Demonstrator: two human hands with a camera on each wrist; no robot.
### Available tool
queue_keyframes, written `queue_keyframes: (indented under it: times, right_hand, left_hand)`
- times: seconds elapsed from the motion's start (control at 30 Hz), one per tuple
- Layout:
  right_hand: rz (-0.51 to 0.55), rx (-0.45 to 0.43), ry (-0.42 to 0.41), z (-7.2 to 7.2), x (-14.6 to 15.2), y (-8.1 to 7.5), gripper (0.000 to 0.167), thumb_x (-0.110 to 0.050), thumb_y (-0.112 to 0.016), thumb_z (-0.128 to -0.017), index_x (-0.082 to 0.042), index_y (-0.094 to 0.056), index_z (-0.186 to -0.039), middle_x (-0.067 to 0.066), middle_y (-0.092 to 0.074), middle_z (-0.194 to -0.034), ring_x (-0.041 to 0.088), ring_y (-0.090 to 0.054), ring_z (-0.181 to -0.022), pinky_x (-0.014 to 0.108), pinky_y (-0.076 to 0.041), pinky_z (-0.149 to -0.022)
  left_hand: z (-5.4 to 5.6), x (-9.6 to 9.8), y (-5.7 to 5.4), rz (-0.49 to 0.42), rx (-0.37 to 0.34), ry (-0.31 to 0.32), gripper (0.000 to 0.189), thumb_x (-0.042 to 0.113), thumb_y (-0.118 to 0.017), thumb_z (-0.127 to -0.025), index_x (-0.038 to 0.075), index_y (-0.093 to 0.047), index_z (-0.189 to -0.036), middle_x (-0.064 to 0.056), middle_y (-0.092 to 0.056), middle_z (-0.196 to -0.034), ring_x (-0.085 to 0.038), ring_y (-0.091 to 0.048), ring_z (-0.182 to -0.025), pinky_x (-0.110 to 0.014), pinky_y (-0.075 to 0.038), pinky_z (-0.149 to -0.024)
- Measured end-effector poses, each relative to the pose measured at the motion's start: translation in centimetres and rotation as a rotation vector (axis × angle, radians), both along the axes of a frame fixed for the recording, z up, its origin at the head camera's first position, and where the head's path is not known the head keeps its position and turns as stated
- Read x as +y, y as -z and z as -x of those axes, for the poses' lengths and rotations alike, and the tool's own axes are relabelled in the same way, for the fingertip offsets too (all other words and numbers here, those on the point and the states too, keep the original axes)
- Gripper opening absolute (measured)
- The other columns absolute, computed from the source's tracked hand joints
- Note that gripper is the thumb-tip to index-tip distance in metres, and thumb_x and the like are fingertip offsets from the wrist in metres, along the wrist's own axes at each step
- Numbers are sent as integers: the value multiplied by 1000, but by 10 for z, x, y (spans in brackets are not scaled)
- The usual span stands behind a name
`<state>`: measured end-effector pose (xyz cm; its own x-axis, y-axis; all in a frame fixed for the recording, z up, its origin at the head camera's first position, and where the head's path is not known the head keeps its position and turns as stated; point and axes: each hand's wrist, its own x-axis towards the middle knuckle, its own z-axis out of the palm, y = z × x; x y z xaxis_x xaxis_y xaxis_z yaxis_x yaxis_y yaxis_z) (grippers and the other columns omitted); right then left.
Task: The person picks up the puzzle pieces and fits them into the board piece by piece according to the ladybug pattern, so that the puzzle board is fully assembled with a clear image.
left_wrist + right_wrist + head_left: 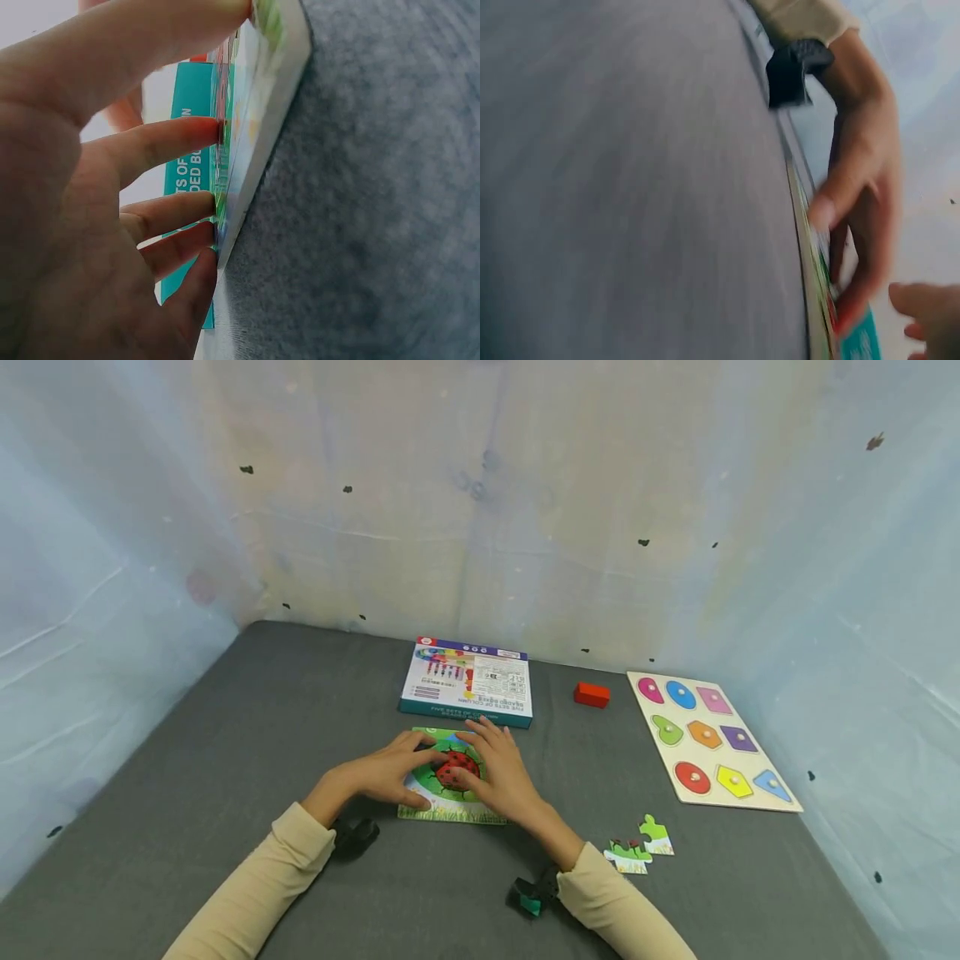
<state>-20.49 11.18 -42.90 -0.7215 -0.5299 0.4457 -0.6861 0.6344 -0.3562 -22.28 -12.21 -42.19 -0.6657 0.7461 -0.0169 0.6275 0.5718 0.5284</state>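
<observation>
A ladybug jigsaw puzzle (450, 812) lies flat before me, with a red, black-spotted ladybug on green. My left hand (386, 770) is over its left side, fingers spread; in the left wrist view its fingertips rest on the puzzle's surface and the thumb is at the near edge. My right hand (504, 775) reaches over the right side with fingers extended, covering part of the picture. Only some of the right hand's fingers show at the corner of the right wrist view. Two loose jigsaw pieces (628, 855) lie to the right, one against the other.
Behind the puzzle lies a white and teal game box (491, 681). A red block (592, 695) is right of it. A wooden shape board (678, 789) with colored knobbed shapes lies at the far right. Both wrists wear black camera mounts. A pale sheet hangs behind the grey table (247, 760).
</observation>
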Motion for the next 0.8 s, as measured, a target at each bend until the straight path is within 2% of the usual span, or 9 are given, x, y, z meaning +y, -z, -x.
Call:
queue_keyframes:
  times: [0.13,0.23,0.4,0.5,0.63,0.8]
  right_hand:
    - [47,-27,-83,-8,42,-11,52,-16,-71,-84,-5,-51,-131,18,-43,-138,30,-38,-129,51,-37,-97]
    - [52,-30,-53,-19,79,-12,53,-16,-73,-82,-6,-53,-130,15,-44,-136,27,-39,-126,50,-38,-95]
    - [53,17,46,-42,139,-5,55,-12,-78,-75,-5,-57,-125,14,-49,-129,28,-41,-120,45,-34,-93]
    - [30,-57,96,-56,167,-4,58,-13,-79,-74,-8,-56,-128,7,-49,-128,22,-40,-119,38,-34,-93]
    - [-13,-188,109,-73,194,-9,57,-20,-78,-76,-12,-56,-128,0,-47,-128,16,-35,-118,29,-30,-92]
    - [-58,-229,96,-89,213,-7,54,-29,-78,-74,-16,-61,-123,-2,-49,-123,15,-31,-114,31,-26,-88]
  left_hand:
    - [0,0,1,-5,-4,-7,69,40,-73,-79,13,-47,-137,-17,-31,-139,-34,-28,-129,-54,-35,-97]
    - [0,0,1,-8,-2,-5,69,40,-73,-79,14,-47,-137,-17,-30,-139,-34,-28,-128,-54,-35,-96]
    - [0,0,0,-12,-4,0,69,41,-73,-79,14,-47,-137,-17,-30,-139,-34,-28,-128,-54,-35,-96]
    - [-1,-1,-1,-12,-5,-4,69,41,-73,-79,13,-47,-137,-17,-30,-139,-34,-27,-128,-54,-35,-96]
    - [-1,-1,-1,-9,2,-7,69,42,-72,-79,14,-47,-136,-17,-31,-139,-34,-27,-128,-54,-35,-96]
    - [0,0,1,-1,15,-6,68,44,-72,-79,15,-48,-136,-15,-31,-139,-33,-28,-128,-53,-35,-96]
